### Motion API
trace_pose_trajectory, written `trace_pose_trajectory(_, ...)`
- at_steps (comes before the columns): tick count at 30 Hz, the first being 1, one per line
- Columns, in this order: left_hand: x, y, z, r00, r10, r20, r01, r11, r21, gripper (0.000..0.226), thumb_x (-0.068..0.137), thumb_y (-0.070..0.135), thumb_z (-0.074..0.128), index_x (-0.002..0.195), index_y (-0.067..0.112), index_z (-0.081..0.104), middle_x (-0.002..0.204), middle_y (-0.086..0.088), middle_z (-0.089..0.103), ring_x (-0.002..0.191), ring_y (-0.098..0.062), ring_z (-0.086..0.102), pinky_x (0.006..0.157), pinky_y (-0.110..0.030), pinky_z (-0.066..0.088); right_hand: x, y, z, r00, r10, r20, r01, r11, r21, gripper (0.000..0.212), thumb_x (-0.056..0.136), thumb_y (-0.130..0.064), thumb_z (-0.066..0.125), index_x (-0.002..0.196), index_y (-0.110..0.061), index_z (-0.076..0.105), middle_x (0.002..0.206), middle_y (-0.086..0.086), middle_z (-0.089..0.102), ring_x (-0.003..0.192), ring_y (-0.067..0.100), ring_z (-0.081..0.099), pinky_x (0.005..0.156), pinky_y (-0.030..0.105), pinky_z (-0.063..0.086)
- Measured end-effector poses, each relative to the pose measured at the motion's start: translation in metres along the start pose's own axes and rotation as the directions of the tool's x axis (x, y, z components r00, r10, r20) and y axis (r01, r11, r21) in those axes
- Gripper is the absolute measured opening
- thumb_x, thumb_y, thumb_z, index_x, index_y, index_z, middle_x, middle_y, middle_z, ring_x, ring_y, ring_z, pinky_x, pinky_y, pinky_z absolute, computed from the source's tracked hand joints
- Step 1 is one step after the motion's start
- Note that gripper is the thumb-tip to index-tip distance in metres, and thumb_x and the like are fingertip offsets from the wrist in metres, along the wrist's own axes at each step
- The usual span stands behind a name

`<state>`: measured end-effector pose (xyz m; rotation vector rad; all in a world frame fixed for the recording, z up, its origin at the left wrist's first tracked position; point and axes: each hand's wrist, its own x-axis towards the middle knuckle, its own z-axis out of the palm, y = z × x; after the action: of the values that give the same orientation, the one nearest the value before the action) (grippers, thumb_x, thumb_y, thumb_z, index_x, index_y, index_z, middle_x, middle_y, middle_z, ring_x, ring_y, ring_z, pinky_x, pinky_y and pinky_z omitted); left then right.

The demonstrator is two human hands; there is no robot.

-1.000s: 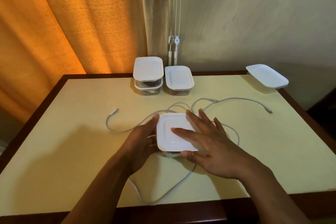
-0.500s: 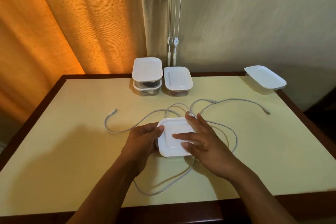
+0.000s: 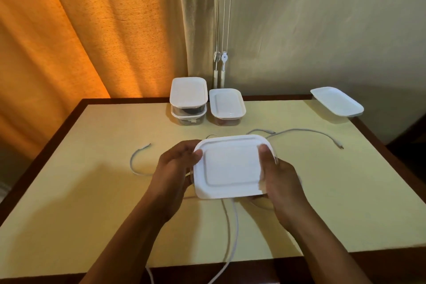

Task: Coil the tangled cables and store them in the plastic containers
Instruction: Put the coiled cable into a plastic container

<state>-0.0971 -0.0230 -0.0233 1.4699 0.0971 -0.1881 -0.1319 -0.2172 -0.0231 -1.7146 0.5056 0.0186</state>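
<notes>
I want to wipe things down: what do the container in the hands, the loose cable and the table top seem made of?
Lidded container: smooth white lid with a moulded raised panel and soft sheen, likely plastic. Cable: thin, white, lying in loose curves, probably a flexible plastic sheath. Table top: pale yellow, matte; material unclear.

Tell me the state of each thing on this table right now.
Front container: lid on, held between both hands.
Left hand: grips its left edge.
Right hand: grips its right edge.
Stacked pair: lids on.
Single container: lid on.
Corner container: lid on.
White cable: uncoiled, trailing off the front edge.
</notes>
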Motion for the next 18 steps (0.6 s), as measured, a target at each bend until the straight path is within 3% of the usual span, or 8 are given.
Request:
trace_pose_trajectory(1,0.001,0.002,-0.003,0.998,-0.043,0.035,0.042,0.999,0.021,0.024,0.104,0.022,0.051,0.107,0.014,0.073,0.102,-0.004,0.077,0.105,-0.033,0.069,0.09,-0.048,0.056,0.001,-0.001,-0.002,0.999,-0.046,-0.01,0.045,0.993,-0.113,0.054,0.097,-0.065,0.041,0.087,-0.02,0.07,0.082,0.002,0.073,0.076,0.019,0.069,0.061,0.035,0.056)
trace_pose_trajectory(3,0.002,0.002,-0.007,0.981,-0.122,0.148,0.094,0.978,0.184,0.05,0.102,0.058,0.044,0.108,0.016,0.071,0.101,-0.004,0.076,0.103,-0.032,0.07,0.089,-0.046,0.056,0.004,-0.004,-0.004,0.981,-0.193,0.023,0.19,0.931,-0.313,0.058,0.096,-0.065,0.039,0.081,-0.017,0.068,0.078,0.004,0.07,0.075,0.021,0.065,0.07,0.037,0.052)
trace_pose_trajectory(6,0.002,-0.005,-0.003,0.985,-0.072,0.16,-0.024,0.849,0.528,0.095,0.078,0.095,0.036,0.093,0.007,0.07,0.083,-0.005,0.073,0.083,-0.028,0.07,0.081,-0.041,0.056,0.009,-0.011,0.001,0.946,-0.311,0.095,0.319,0.827,-0.462,0.056,0.095,-0.063,0.04,0.06,-0.022,0.053,0.056,-0.004,0.054,0.056,0.009,0.047,0.055,0.031,0.036)
trace_pose_trajectory(9,0.001,-0.007,0.004,0.993,0.111,-0.036,-0.067,0.798,0.599,0.095,0.076,0.09,0.041,0.075,-0.003,0.06,0.064,-0.012,0.062,0.061,-0.03,0.059,0.058,-0.031,0.043,0.014,-0.012,0.008,0.941,-0.334,0.051,0.331,0.878,-0.347,0.048,0.094,-0.064,0.048,0.058,-0.034,0.059,0.055,-0.016,0.057,0.055,0.001,0.049,0.056,0.029,0.036)
trace_pose_trajectory(11,-0.001,-0.004,0.013,0.974,0.164,-0.158,-0.043,0.814,0.579,0.083,0.084,0.078,0.049,0.071,-0.004,0.058,0.059,-0.011,0.059,0.053,-0.022,0.054,0.052,-0.025,0.039,0.017,-0.01,0.009,0.937,-0.347,-0.048,0.334,0.927,-0.173,0.03,0.092,-0.065,0.051,0.087,-0.043,0.07,0.082,-0.022,0.07,0.079,-0.004,0.062,0.065,0.023,0.045)
trace_pose_trajectory(14,-0.002,-0.003,0.026,0.942,0.084,-0.324,0.06,0.91,0.41,0.063,0.094,0.067,0.049,0.073,0.01,0.064,0.066,0.001,0.066,0.065,-0.015,0.064,0.055,-0.024,0.043,0.011,-0.003,0.015,0.977,-0.21,-0.021,0.21,0.96,0.187,0.064,0.077,-0.078,0.058,0.125,-0.036,0.06,0.113,-0.008,0.07,0.098,0.013,0.071,0.065,0.029,0.06)
trace_pose_trajectory(16,0.0,-0.005,0.034,0.941,0.058,-0.333,0.058,0.943,0.327,0.055,0.097,0.065,0.046,0.08,0.018,0.067,0.072,0.004,0.07,0.071,-0.014,0.068,0.058,-0.025,0.05,0.0,0.004,0.027,0.977,-0.208,0.049,0.201,0.972,0.118,0.066,0.078,-0.078,0.061,0.13,-0.037,0.055,0.117,-0.009,0.07,0.1,0.012,0.072,0.074,0.035,0.063)
trace_pose_trajectory(18,0.007,-0.004,0.043,0.952,0.03,-0.306,0.057,0.961,0.27,0.046,0.1,0.064,0.042,0.096,0.023,0.064,0.086,0.007,0.07,0.079,-0.013,0.07,0.067,-0.029,0.059,0.005,0.004,0.035,0.966,-0.257,0.01,0.257,0.965,-0.056,0.064,0.085,-0.078,0.051,0.133,-0.037,0.054,0.118,-0.011,0.07,0.103,0.01,0.068,0.085,0.035,0.059)
